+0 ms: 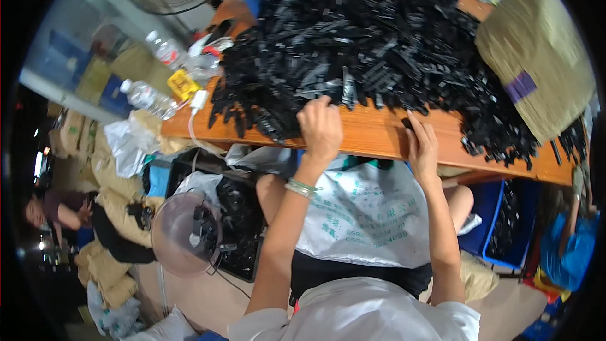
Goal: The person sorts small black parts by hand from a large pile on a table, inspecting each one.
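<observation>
Wooden table (pixel 372 131): pile of black strips (pixel 353 38) covers most of its top, bare wood along part of the near edge. Left hand (pixel 320 127) is over the table's near edge, left of the right one, fingers curled at the front of the pile; can't tell if it grips a strip. Pale bangle (pixel 303 188) on that wrist. Right hand (pixel 424 146) at same table edge, fingers loosely extended, tips by a small black piece (pixel 407 124); can't tell if it's pinched or only touched. White sack (pixel 360 215) with green print lies over the lap, just this side of the table. Blue bin (pixel 485 218) below the table's right part. Tan package (pixel 536 57) at table's right end, clear bottle (pixel 148 98) at its left end.
</observation>
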The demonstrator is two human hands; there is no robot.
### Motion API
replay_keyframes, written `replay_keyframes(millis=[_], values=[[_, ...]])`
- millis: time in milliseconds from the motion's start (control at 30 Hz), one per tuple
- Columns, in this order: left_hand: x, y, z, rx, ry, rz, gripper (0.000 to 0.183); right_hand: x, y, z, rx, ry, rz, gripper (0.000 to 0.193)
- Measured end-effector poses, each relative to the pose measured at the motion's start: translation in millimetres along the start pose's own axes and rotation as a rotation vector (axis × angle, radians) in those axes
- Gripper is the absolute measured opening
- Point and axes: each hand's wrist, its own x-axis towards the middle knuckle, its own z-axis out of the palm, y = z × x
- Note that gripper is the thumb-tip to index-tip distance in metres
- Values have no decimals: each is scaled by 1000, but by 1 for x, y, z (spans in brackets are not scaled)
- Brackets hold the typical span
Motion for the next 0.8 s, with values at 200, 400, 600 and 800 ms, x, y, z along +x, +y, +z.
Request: replay_keyframes(millis=[200,400,600,800], values=[[-2,9,2,-48,27,-2,10,-2,6,1,-28,-99,3,28],[-6,25,-3,-301,34,79,12,1,2,6,-35,-88,-21,29],[-17,59,2,-667,-252,-201,11,2,5,2,42,-34,103,27],[2,53,10,-551,-395,-301,14,1,6,1,94,-17,150,27]])
